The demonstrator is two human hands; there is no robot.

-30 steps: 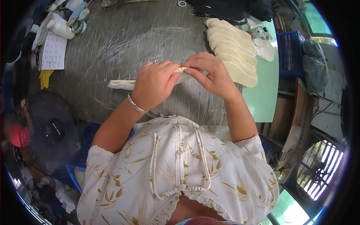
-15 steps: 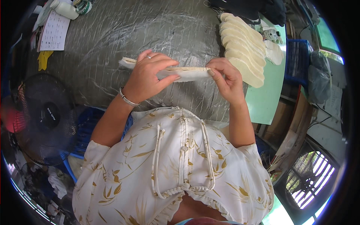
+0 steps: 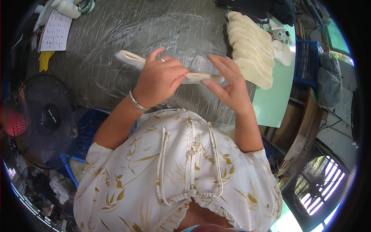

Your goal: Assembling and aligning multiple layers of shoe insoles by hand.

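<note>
A white insole with a cream layer [image 3: 132,61] is held edge-on above the dark table, its middle hidden behind my left hand [image 3: 159,81]. That hand is closed, pinching the insole between thumb and fingers, with the index finger lifted. My right hand [image 3: 231,86] is open around the insole's other end, thumb and fingers spread apart; whether the thumb touches it is unclear. Right of my hands, several cream insoles [image 3: 251,50] lie fanned in an overlapping row.
The table [image 3: 154,31] has a wrinkled plastic cover. A green board [image 3: 272,104] lies at the right under the insoles. At far left are a written sheet [image 3: 56,33], a white bottle [image 3: 66,8] and a yellow piece [image 3: 45,61]. A black fan [image 3: 48,120] stands at left, near a blue crate [image 3: 92,129].
My right hand has loosened from its pinch and its fingers have spread. My left hand has shifted right along the insole, and the insole's left end has moved left and up.
</note>
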